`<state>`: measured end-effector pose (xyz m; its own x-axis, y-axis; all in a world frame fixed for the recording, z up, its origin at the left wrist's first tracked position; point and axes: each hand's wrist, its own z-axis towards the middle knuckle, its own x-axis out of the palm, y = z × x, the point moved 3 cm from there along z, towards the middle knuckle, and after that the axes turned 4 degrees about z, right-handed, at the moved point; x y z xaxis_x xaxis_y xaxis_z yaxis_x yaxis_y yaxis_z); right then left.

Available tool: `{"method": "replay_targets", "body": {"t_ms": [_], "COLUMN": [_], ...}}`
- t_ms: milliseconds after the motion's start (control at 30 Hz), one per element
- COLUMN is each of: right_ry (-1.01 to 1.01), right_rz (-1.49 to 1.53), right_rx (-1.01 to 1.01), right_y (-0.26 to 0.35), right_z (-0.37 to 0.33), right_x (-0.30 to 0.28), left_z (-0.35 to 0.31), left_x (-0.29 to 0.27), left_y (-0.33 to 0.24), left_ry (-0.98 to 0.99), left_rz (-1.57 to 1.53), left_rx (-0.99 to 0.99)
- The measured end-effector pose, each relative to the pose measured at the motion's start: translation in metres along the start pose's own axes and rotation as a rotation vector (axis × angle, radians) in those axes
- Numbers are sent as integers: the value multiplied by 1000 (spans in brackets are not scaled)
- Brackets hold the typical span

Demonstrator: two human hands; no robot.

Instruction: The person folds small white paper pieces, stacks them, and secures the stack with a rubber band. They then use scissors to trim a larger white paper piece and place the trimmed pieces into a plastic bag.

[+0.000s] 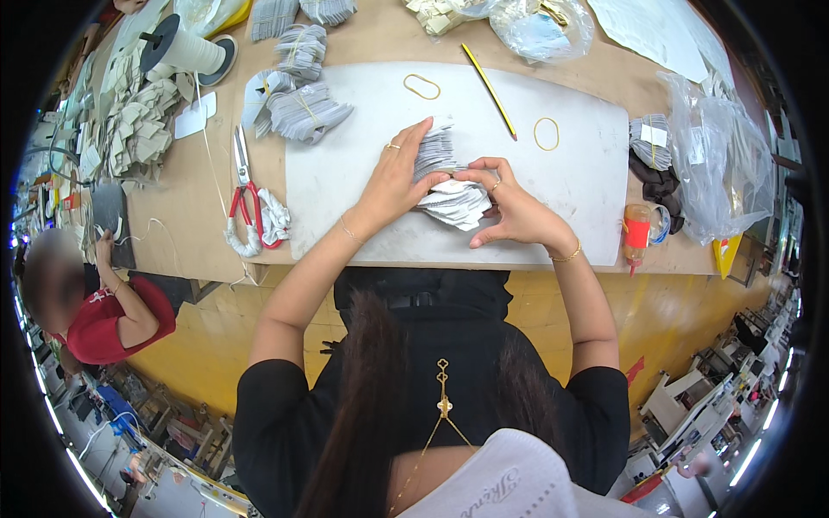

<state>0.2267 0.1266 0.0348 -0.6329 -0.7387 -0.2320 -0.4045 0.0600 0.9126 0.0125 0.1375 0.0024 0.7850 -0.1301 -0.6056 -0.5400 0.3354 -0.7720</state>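
Upright on a white board point(345, 207), a thick stack of grey-white cut fabric pieces point(458, 207) fans out at its near end. My left hand point(395, 177) closes along the stack's left side, thumb pressed near its middle. From the right, my right hand point(518, 207) grips the stack with index finger and thumb curved round its edge. Both hands meet at the middle of the stack, where the fingertips hide part of it. Two loose rubber bands point(546, 134) and a yellow-and-black pencil point(490, 91) lie on the board beyond my hands.
Banded grey bundles point(306, 112) sit at the board's far left. Red-handled scissors point(243, 194), a cord spool point(186, 47) and a pile of beige pieces point(138, 121) lie left. On the right are a glue bottle point(636, 233) and plastic bags point(717, 164). A co-worker in red point(121, 319) sits left.
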Motion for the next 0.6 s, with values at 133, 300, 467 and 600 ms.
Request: {"method": "replay_targets", "body": {"t_ms": [133,300,467,600], "right_ry": [-61,-175,-401,-389], "right_rz": [-78,-176,-720,-603], "right_rx": [-65,-6,-227,-277], "right_y": [7,9,19,10], "right_z": [2,5,-1,4], "right_x": [6,14,14,16], "left_z": [0,-1,3,9], "left_x": [1,5,2,-8], "left_y": [0,-3,-3,3], "left_ry": [-22,-121,-115,10], "left_rz": [20,141,111,84], "left_rx": [12,26,4,-25]}}
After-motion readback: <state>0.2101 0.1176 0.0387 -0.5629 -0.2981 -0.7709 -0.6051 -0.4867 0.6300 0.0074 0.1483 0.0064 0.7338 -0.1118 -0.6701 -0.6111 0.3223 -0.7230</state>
